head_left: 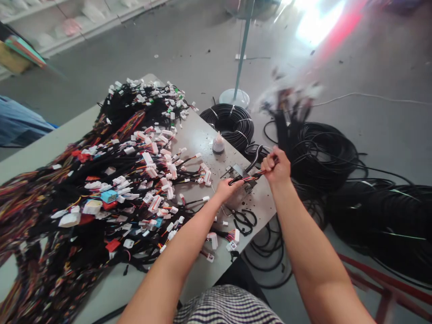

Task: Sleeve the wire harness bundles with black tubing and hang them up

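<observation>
A wire harness [254, 176] with coloured strands and black sleeving stretches between my hands over the table's right corner. My right hand [276, 165] is closed in a fist round it; blurred black branches with connectors [286, 112] stick up beyond that fist. My left hand [229, 189] grips the harness lower down, thumb along it, fingers partly hidden. Just behind the wires sits a small metal fixture [240, 172] on the table, a black tube [255, 159] rising from it. Black-handled scissors [245, 221] lie near my left wrist.
Piled harnesses with white connectors [155, 166] cover much of the table [199, 130]. A small whitish bottle [218, 144] stands near its far edge. Coils of black tubing [227, 123] lie on the floor beyond and to the right, near a pole's round base [234, 96]. Red metal bars [388, 283] are at lower right.
</observation>
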The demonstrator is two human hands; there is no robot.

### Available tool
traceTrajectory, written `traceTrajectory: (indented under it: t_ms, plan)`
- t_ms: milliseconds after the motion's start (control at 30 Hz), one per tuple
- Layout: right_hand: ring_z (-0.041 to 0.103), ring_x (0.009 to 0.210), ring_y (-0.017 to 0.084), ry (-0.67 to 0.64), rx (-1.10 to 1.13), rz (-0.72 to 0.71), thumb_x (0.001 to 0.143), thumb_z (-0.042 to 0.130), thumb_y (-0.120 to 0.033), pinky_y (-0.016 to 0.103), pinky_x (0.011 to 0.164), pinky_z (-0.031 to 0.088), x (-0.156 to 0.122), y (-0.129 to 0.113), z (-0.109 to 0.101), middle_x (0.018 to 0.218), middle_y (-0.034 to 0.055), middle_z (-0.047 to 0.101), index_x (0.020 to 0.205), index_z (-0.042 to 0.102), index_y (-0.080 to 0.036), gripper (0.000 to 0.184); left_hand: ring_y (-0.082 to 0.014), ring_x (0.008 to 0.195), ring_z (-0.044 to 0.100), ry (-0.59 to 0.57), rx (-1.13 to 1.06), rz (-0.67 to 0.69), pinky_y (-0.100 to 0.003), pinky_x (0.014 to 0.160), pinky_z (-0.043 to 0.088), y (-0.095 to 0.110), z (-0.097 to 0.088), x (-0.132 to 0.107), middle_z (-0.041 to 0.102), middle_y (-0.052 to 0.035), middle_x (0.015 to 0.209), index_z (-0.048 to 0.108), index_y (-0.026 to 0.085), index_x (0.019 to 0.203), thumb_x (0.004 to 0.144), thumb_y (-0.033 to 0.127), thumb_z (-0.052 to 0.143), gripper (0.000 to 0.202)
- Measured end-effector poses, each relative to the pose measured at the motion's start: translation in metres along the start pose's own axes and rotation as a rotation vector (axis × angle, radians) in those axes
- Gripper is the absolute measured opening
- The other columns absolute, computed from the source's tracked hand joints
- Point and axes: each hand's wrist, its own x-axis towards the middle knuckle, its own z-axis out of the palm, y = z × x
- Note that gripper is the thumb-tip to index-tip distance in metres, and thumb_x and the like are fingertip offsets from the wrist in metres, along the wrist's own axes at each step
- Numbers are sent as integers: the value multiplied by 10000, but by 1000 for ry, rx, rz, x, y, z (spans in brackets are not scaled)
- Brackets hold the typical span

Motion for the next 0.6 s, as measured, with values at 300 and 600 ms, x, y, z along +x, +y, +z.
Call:
traceTrajectory:
  t_ms: [300, 600]
  plan:
    - [277, 322, 41, 45, -51, -286, 735, 681, -442, 184, 305, 220, -4, 15, 59, 436, -103, 289, 601, 315, -214, 451, -99, 517, 258, 122, 160, -28, -284, 527, 176, -33, -24, -25, 263, 38, 502, 389, 197, 522, 734, 813, 451, 655]
    - [328, 384, 63, 126, -174, -288, 791, 578, -559, 190, 361, 289, -9, 45, 54, 454, -73, 310, 588, 307, -222, 478, -107, 527, 377, -154, 155, 19, -263, 530, 272, -9, -14, 5, 433, 31, 535, 463, 185, 620, 725, 801, 440, 625]
